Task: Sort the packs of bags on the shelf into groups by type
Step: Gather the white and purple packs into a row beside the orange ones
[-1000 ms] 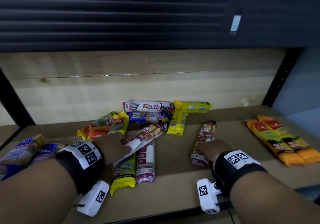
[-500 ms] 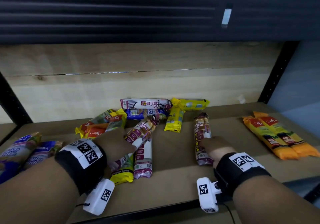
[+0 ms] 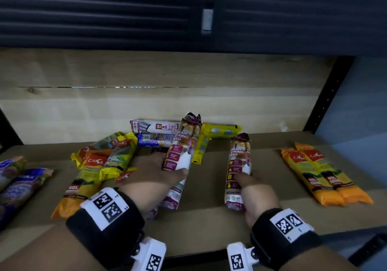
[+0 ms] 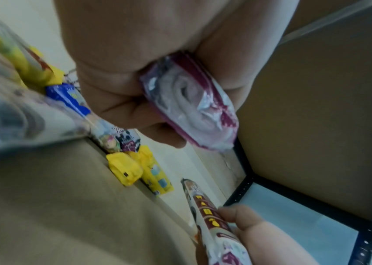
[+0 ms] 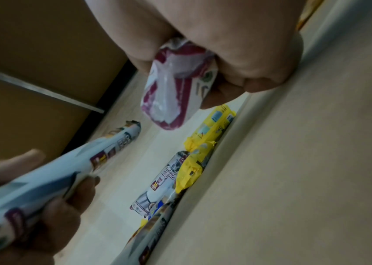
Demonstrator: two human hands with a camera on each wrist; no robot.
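Observation:
My left hand (image 3: 167, 172) grips a maroon-and-white draw string bag pack (image 3: 182, 147) and holds it lifted, its far end tilted up over the pile; the left wrist view shows the pack's near end (image 4: 194, 116) in my curled fingers. My right hand (image 3: 249, 187) grips a second matching draw string pack (image 3: 238, 162) above the shelf (image 3: 209, 224), also seen in my fist (image 5: 173, 89). A third draw string pack (image 3: 155, 126) lies at the back of the pile. Another lies under my left hand, mostly hidden.
Yellow Casa packs (image 3: 104, 166) lie left of centre, a blue pack (image 3: 155, 142) and two small yellow packs (image 3: 222, 130) behind. Two orange Casa packs (image 3: 322, 176) sit at the right. Blue packs (image 3: 18, 189) lie at the far left. A black upright (image 3: 326, 95) bounds the right.
Both hands have closed on draw string packs and raised them off the shelf. The left pack swung upright over the pile; the right pack's far end lifted.

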